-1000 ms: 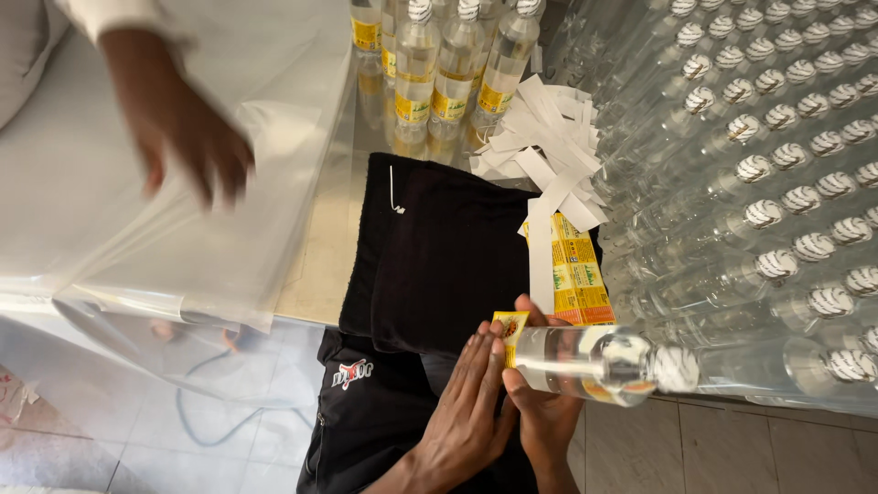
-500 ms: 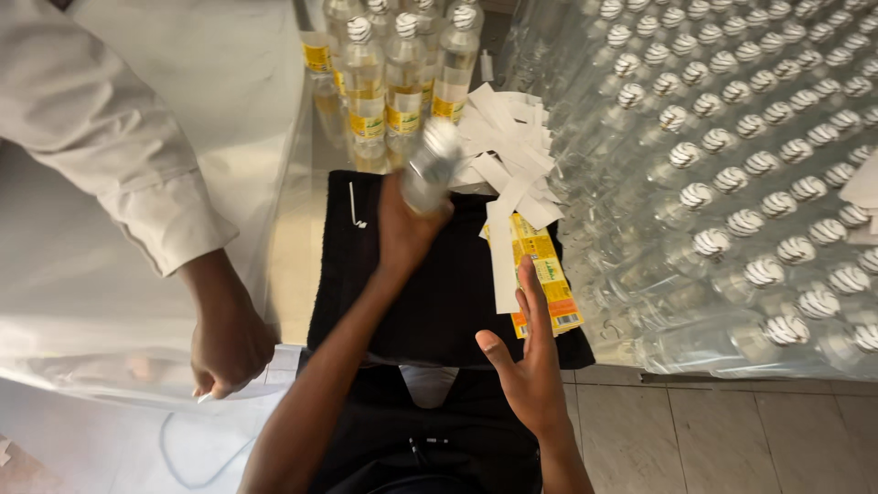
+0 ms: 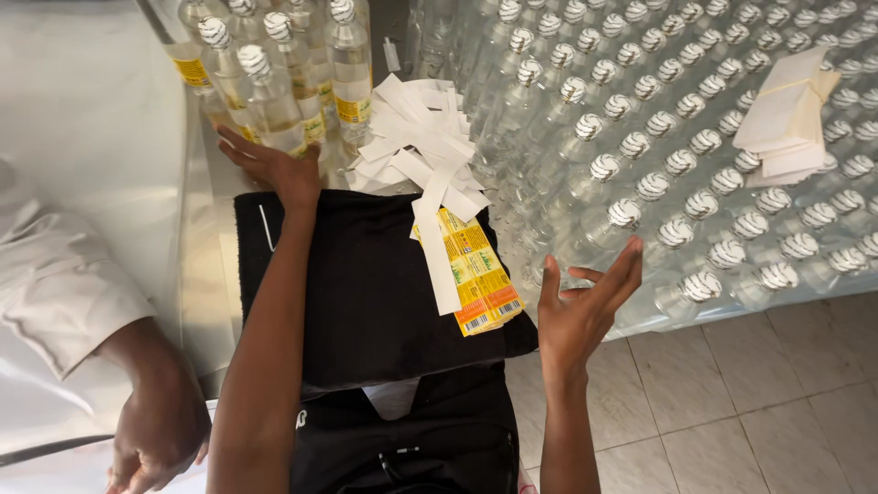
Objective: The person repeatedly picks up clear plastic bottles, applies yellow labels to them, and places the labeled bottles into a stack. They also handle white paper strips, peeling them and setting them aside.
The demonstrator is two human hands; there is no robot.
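A: Head view: the left hand (image 3: 274, 169) is laid open, nothing gripped, against the labelled bottles (image 3: 274, 82), each banded yellow.

B: The right hand (image 3: 581, 306) is spread empty beside the yellow label stack (image 3: 476, 274). White paper strips (image 3: 416, 146) are heaped above the black cloth (image 3: 366, 293).

you have five labelled bottles (image 3: 274, 91) by your left hand (image 3: 274, 165), dozens unlabelled (image 3: 658, 137) past your right hand (image 3: 581, 306), one black cloth (image 3: 366, 293).

Glossy clear plastic bottles (image 3: 640, 137), matt black cloth (image 3: 366, 293), glossy paper labels (image 3: 480, 284).
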